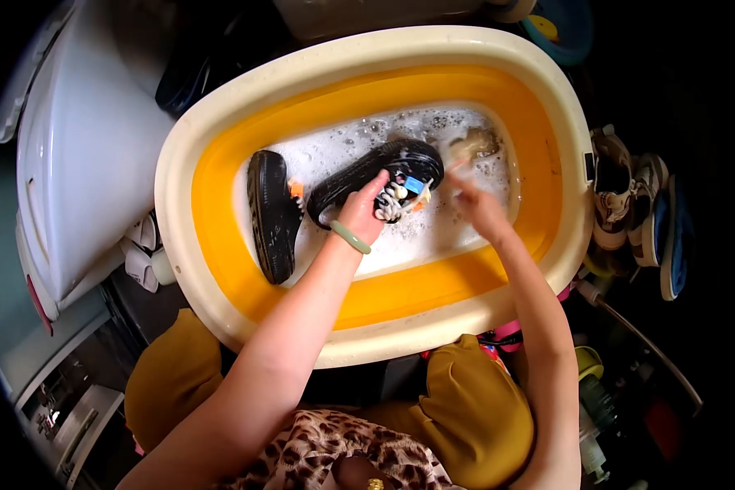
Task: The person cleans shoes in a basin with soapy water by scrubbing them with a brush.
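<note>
My left hand (364,214), below a green bangle, is closed on a black clog (347,178) decorated with white, blue and orange charms. The clog is tilted over the suds. To its left, a second black clog (271,216) stands on its side against the basin wall, an orange charm showing at its edge. My right hand (480,206) is over the foam just right of the held clog. Its fingers are smeared by motion, so what they hold, if anything, is unclear. A beige item (475,145), too blurred to name, lies partly in the suds beyond that hand.
The yellow basin with a cream rim (376,347) holds foamy water (400,249). Several shoes (639,196) stand to its right, beside a thin rod (653,347). A white glossy fixture (98,155) rises at left, with white footwear (143,257) below it.
</note>
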### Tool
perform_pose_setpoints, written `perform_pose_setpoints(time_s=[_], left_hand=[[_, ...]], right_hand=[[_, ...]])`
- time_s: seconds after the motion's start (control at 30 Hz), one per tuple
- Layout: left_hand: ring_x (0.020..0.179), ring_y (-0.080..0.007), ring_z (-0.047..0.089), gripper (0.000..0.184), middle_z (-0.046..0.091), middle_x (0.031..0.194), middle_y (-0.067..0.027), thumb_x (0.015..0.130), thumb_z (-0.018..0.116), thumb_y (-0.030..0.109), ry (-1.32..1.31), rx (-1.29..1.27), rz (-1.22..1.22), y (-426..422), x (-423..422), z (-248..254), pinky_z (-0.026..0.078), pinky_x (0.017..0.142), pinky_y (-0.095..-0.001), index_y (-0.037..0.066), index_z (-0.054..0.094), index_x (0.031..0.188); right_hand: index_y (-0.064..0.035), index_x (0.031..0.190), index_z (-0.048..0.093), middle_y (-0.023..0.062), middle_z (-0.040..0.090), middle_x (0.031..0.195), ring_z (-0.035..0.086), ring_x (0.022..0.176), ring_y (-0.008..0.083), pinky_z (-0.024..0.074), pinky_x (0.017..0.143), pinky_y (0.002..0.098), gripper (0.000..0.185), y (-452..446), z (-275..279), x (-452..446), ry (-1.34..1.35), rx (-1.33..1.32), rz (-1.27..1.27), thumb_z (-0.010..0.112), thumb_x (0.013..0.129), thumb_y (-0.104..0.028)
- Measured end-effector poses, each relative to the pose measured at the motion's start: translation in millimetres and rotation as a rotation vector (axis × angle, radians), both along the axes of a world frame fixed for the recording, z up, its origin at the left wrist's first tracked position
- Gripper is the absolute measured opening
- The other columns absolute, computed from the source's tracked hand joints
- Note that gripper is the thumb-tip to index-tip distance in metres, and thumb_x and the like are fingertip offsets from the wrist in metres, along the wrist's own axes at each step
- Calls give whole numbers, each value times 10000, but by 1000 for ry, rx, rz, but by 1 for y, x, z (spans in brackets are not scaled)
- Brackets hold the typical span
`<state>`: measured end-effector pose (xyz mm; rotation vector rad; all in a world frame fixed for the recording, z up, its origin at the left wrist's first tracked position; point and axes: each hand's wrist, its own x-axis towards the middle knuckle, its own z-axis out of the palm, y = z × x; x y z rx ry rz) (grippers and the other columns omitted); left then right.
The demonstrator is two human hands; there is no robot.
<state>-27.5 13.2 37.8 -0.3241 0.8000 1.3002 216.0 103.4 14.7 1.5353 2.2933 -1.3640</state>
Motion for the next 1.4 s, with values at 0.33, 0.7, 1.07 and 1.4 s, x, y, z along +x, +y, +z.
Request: perform_pose_setpoints(time_s=[0.33,0.7,1.07,1.4], left_hand=[[1126,-311,488,414,527,1209,-156,926,360,306,-381,340,445,17,-4,5,371,994,-444,20,506,1187],[1084,-250,536,318,585,1147,-122,819,529,206,-670,489,590,51,-35,94,382,985,-416,24,595,1071],[1027,-209,563,248,619,1068,-91,820,537,193,-726,539,463,48,-37,82,419,941,-376,43,620,1000],[1192,-271,407,643,495,1211,-156,911,382,484,-135,-229,402,1,0,40,315,1015,-430,-24,350,1302]], right_hand=[[-202,1325,449,-43,594,1061,383,542,25,364,492,172,436,-4,140,-77,666,-230,-416,483,902,-100],[-217,1344,422,-25,539,776,383,517,43,376,480,190,424,-19,154,-73,683,-305,-461,477,926,-166],[-201,1342,412,8,602,1134,469,558,71,425,534,239,454,-23,41,-36,152,-66,-415,464,901,-105],[-182,1399,293,85,616,942,504,589,128,445,569,279,589,9,24,-15,141,135,-331,508,864,-66]])
